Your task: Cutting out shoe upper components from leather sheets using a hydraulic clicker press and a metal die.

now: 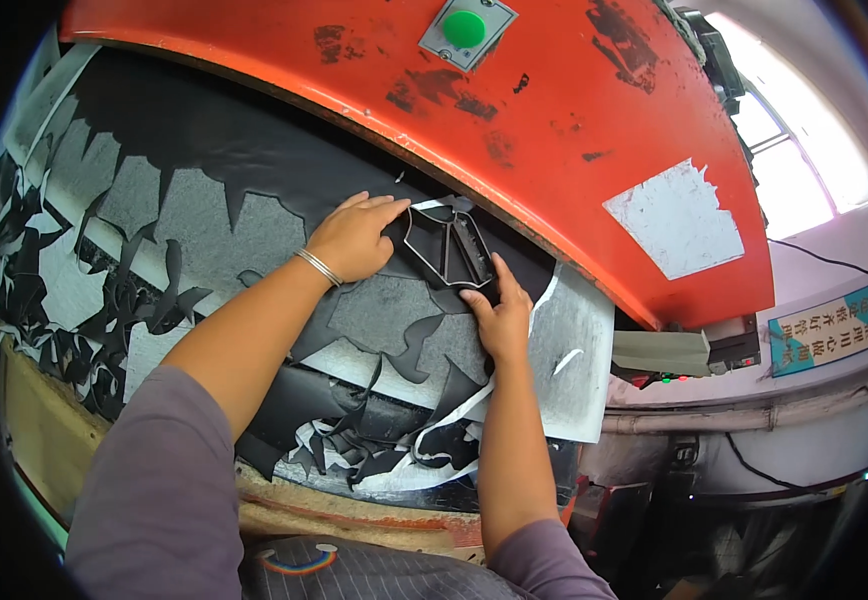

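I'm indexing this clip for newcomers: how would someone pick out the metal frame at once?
Start at the big red machine beam across the top, then drop to the black sheet below its edge. There, between the left hand and the right hand, lies the angular metal frame. Its raised rim, open gaps and inner bars set it apart from the ragged black scraps.

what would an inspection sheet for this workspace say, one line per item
Surface: pale scuffed board, partly covered by a black sheet with a jagged cut edge
Job's things: metal frame lying on the black sheet
Clutter: black and white scraps heaped left and nearer the person
Hands: left hand at the frame's upper left, right hand at its lower right
Cables: dark cable along the right wall
Surroundings: orange machine panel, green button, bright window
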Action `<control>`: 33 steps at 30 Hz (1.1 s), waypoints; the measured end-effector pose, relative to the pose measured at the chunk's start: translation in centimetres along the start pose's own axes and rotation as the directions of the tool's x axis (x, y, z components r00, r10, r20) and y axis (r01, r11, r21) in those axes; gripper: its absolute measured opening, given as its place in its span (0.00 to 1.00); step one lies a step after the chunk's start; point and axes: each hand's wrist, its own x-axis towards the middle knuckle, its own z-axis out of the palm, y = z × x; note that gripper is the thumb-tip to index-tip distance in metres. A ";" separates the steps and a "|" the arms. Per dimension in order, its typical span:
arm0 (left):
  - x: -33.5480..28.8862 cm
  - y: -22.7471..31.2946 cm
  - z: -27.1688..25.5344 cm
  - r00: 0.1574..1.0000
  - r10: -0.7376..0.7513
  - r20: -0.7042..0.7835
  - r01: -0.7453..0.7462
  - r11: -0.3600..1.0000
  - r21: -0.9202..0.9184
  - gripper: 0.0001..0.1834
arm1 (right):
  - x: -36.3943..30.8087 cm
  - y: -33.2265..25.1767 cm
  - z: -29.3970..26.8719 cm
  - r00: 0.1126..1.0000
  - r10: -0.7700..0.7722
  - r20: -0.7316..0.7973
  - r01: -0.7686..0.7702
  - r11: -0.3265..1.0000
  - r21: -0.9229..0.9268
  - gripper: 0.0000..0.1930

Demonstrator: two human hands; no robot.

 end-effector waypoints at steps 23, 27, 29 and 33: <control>-1.5 0.3 -1.2 0.999 -0.034 0.022 0.034 0.999 0.004 0.30 | 4.7 -4.8 -2.7 0.860 -0.506 0.067 0.509 0.840 -0.188 0.21; -1.2 0.5 -0.2 1.000 -0.003 -0.002 0.003 1.000 -0.011 0.31 | 8.1 -6.3 -2.7 0.600 -0.630 0.493 0.775 0.610 -0.165 0.14; -1.2 0.7 0.0 1.000 -0.008 0.005 0.008 1.000 -0.012 0.31 | 8.8 -6.5 -2.9 0.555 -0.648 0.522 0.811 0.561 -0.165 0.14; -1.1 1.2 0.6 1.000 -0.013 0.005 0.013 1.000 -0.027 0.31 | 8.2 -6.5 -4.2 0.533 -0.707 0.465 0.843 0.495 -0.213 0.13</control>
